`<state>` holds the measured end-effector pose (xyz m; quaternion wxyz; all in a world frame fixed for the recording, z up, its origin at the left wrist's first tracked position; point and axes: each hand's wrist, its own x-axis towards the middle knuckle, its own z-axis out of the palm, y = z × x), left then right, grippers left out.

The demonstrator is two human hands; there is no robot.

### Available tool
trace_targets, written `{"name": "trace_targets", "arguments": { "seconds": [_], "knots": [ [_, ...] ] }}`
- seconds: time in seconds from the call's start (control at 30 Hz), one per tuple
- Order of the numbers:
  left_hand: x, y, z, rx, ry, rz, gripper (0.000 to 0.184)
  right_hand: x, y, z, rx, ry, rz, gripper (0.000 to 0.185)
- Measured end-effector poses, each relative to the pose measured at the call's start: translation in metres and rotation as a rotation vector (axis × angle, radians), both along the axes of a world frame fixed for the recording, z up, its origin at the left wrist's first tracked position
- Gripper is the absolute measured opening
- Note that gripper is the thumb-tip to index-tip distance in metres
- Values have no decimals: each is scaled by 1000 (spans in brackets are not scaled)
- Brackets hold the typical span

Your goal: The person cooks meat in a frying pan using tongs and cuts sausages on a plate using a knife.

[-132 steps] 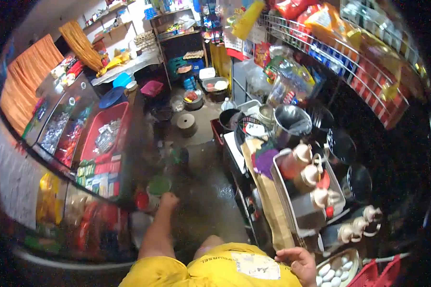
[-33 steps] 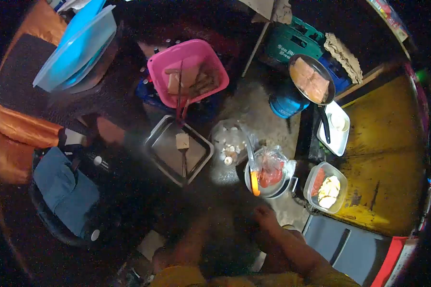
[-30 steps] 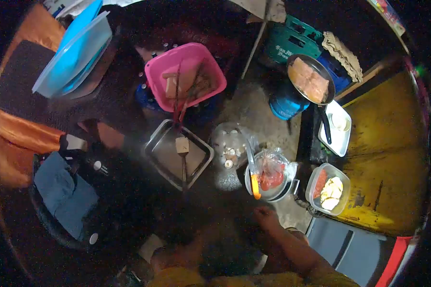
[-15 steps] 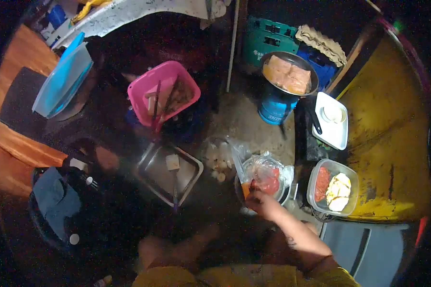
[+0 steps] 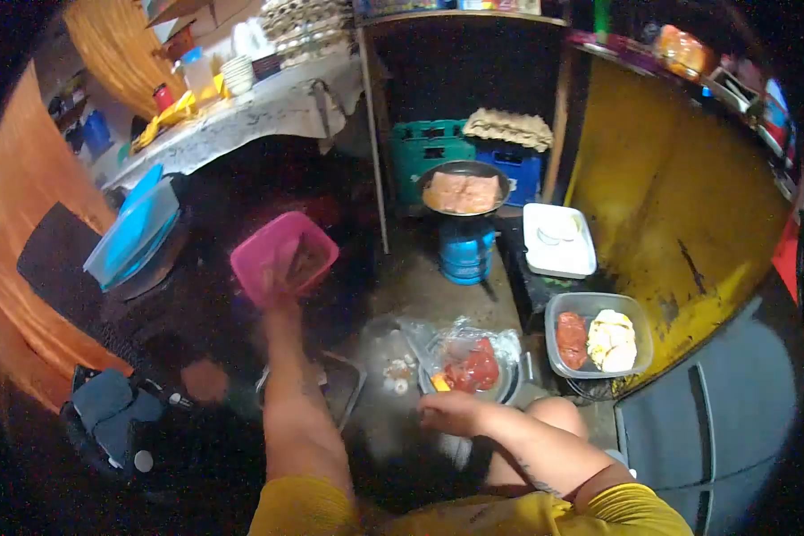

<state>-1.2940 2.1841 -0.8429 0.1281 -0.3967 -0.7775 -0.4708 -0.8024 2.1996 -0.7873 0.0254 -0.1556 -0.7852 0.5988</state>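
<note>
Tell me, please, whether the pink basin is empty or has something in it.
It has something in it: brownish contents show inside the pink basin, beyond the left hand, though blur hides what they are.

No word, brand or number can be read with certainty. The blue metal cylinder (image 5: pixel 465 259) under the round black frying pan (image 5: pixel 464 213) bears paler marks, too small and blurred to make out. The green plastic crate (image 5: pixel 429 138) behind the pan is partly covered by it, and its front gives no legible lettering. On the yellow cloth garment (image 5: pixel 482 516) at the bottom edge, faint dark marks look like print but cannot be spelled out. The bright orange plastic packet (image 5: pixel 682 51) on the upper right shelf is too far off for any label to be read.
</note>
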Motion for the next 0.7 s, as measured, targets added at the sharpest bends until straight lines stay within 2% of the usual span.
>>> {"name": "trace_targets", "arguments": {
  "seconds": [0.03, 0.1, 0.13, 0.17, 0.23, 0.27, 0.33, 0.37, 0.43, 0.47, 0.53, 0.6, 0.67, 0.7],
  "knots": [
    [6, -1, 1, 157, -206, -56, 43, 0, -4, 8, -92, -67, 1, 26],
    [54, -10, 42, 702, -930, -316, 42, 7, -15, 69, 394, -177, 242, 24],
    [78, -20, 56, 810, -1058, -368, 42, 12, -17, 72, 276, 1, 254, 25],
    [103, -33, 69, 877, -1154, -431, 42, 14, -18, 66, 273, 3, 242, 25],
    [147, -60, 86, 867, -1241, -575, 43, 13, -19, 47, 424, 86, 244, 30],
    [166, -73, 94, 810, -1264, -636, 43, 14, -24, 47, 419, 89, 242, 30],
    [187, -88, 111, 599, -1338, -682, 41, 16, -37, 55, 553, 299, 231, 40],
    [195, -93, 117, 393, -1406, -730, 40, 17, -44, 59, 541, 303, 233, 40],
    [182, -87, 105, 287, -1338, -644, 43, 16, -57, 77, 581, 157, 411, 51],
    [193, -81, 118, 242, -1283, -644, 46, 18, -60, 111, 491, 75, 498, 58],
    [232, -71, 149, 195, -1221, -643, 48, 21, -64, 113, 490, 97, 532, 58],
    [285, -61, 176, 304, -1031, -525, 51, 27, -66, 120, 486, 122, 560, 58],
    [303, -46, 185, 233, -1031, -550, 49, 38, -63, 139, 557, -91, 613, 57],
    [308, -37, 187, 169, -1036, -569, 48, 45, -62, 146, 563, -93, 614, 57]
  ]
}}
